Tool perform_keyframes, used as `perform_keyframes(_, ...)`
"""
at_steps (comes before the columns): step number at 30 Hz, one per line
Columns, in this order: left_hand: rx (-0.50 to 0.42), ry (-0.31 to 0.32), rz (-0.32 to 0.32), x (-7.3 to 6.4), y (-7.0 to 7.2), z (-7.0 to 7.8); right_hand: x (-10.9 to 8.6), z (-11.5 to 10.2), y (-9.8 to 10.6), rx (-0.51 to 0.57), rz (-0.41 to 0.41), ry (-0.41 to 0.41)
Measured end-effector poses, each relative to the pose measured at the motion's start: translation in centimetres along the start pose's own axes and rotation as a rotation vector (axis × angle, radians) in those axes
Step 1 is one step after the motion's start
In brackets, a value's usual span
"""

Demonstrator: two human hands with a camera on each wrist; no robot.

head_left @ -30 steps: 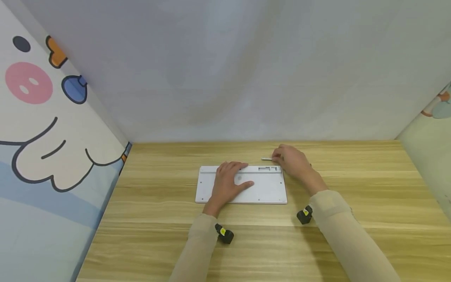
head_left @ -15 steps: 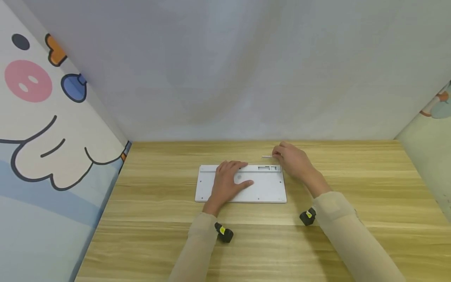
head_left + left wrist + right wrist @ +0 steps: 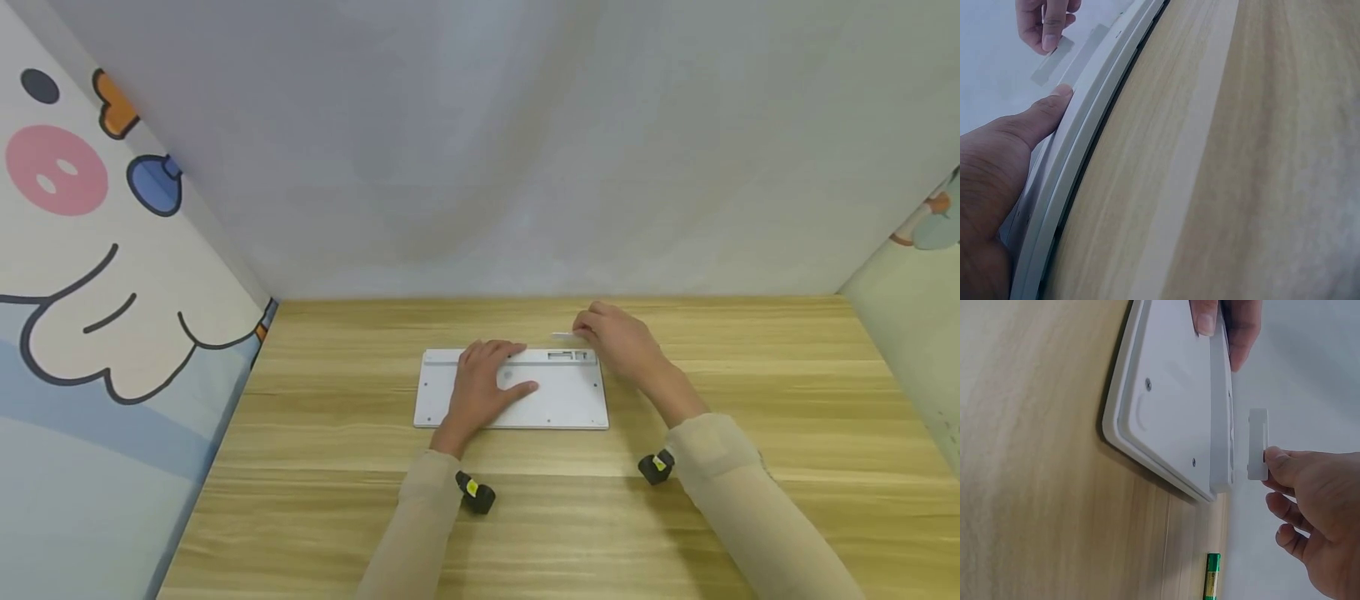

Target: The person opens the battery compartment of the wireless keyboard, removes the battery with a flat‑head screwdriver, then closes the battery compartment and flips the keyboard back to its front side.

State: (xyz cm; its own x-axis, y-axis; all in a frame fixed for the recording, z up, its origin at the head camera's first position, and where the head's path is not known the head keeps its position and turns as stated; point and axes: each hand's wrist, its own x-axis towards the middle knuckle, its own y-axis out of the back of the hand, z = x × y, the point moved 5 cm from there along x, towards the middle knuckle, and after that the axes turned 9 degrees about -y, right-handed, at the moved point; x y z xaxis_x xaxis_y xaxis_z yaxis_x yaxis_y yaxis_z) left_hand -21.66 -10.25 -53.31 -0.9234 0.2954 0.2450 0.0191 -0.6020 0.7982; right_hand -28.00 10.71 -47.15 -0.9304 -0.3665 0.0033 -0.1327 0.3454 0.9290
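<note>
A white keyboard (image 3: 558, 404) lies face down on the wooden table, its screwed underside up. The uncovered battery compartment (image 3: 567, 356) shows near its far right corner. My left hand (image 3: 480, 387) rests spread on the keyboard's left half, thumb extended across the underside and fingertips at the far edge. Just beyond the compartment, my right hand (image 3: 618, 337) pinches a small white battery cover (image 3: 1258, 444) between thumb and fingers. In the right wrist view the cover is apart from the keyboard, beside its raised rear strip.
A green and gold battery (image 3: 1212, 575) lies on the table past the keyboard's corner in the right wrist view. A pale wall (image 3: 525, 167) rises at the table's far edge. Black wrist cameras (image 3: 476, 493) hang beside both sleeves.
My right hand has risen a little, then shifted slightly left with the battery cover, which shows a touch more of its face. The left hand keeps its place on the keyboard.
</note>
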Motion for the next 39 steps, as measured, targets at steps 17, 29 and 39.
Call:
perform_keyframes(17,0.002,-0.003,0.006,0.0,0.0,0.0,-1.2,-1.4,0.3,-0.049,0.010,0.061)
perform_keyframes(29,0.009,-0.006,0.007,0.0,-0.1,-0.1,-1.5,-1.1,-0.7,-0.037,-0.017,0.067)
perform_keyframes(39,0.005,-0.005,0.004,0.0,-0.1,-0.1,-1.6,-0.9,-1.1,-0.066,-0.023,0.050)
